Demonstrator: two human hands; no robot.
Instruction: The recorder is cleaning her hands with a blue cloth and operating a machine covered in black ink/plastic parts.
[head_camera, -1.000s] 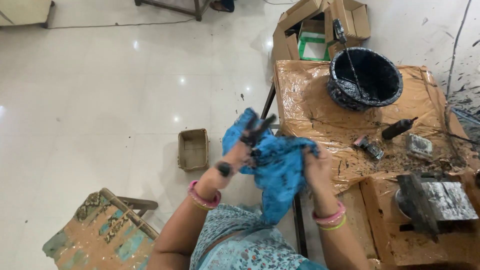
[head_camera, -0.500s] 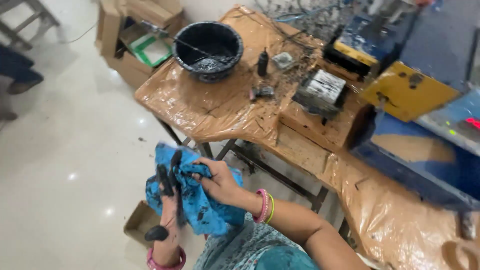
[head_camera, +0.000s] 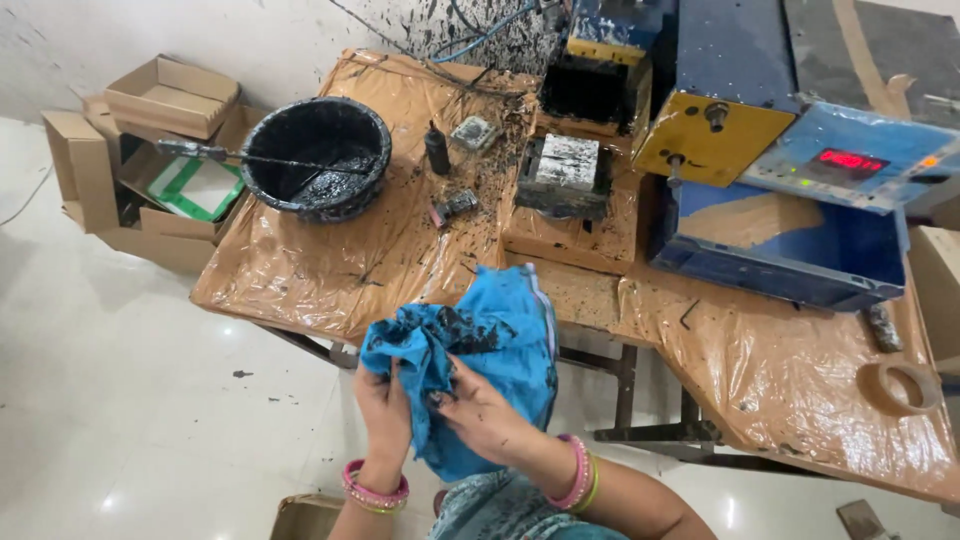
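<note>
Plastic-wrapped table (head_camera: 330, 270) fills the far side, black bowl (head_camera: 318, 155) at left. Nearer, left hand (head_camera: 385, 405) and right hand (head_camera: 478, 412), fingers closed, bunch a blue cloth (head_camera: 500, 330), already smeared black; fingertips remain stained, wiping seemingly unfinished.

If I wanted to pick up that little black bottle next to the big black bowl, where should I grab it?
Take the small black bottle by its wider lower body, coming from the table's front edge with a sideways grip. It stands upright with a narrow top, so the body probably gives the firmer hold. The black bowl crowds its left and a small stained block sits on its right, so the front looks the freest way in.
</note>
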